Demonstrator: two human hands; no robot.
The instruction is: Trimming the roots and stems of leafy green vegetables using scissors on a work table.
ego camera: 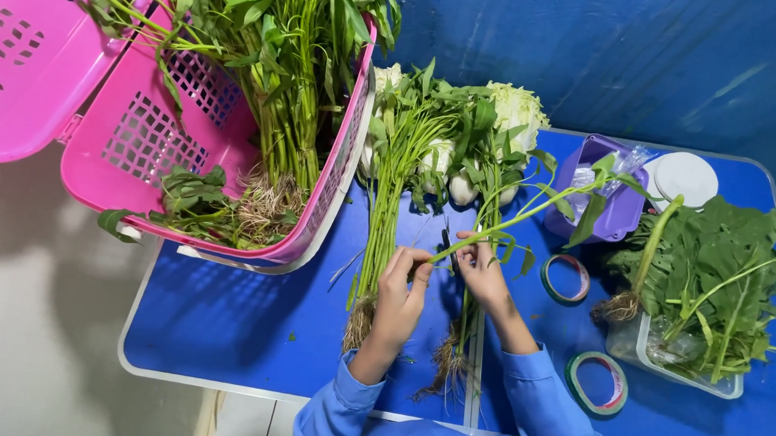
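Note:
My left hand (pixel 401 293) and my right hand (pixel 481 271) meet over the blue table (pixel 230 316), both gripping one long green leafy stem (pixel 539 206) that reaches up to the right. A small dark tool shows between the hands; which hand holds it I cannot tell. Under my hands lie two bunches of leafy green stalks with roots: one bunch (pixel 388 171) on the left and another bunch (pixel 484 161) on the right.
A tilted pink basket (pixel 141 141) full of rooted greens sits at the left. White cabbage (pixel 519 111) lies behind the bunches. At right are a purple container (pixel 616 213), a white lid (pixel 683 177), two tape rolls (pixel 566 278) (pixel 597 384) and a clear tray (pixel 637 343) piled with greens.

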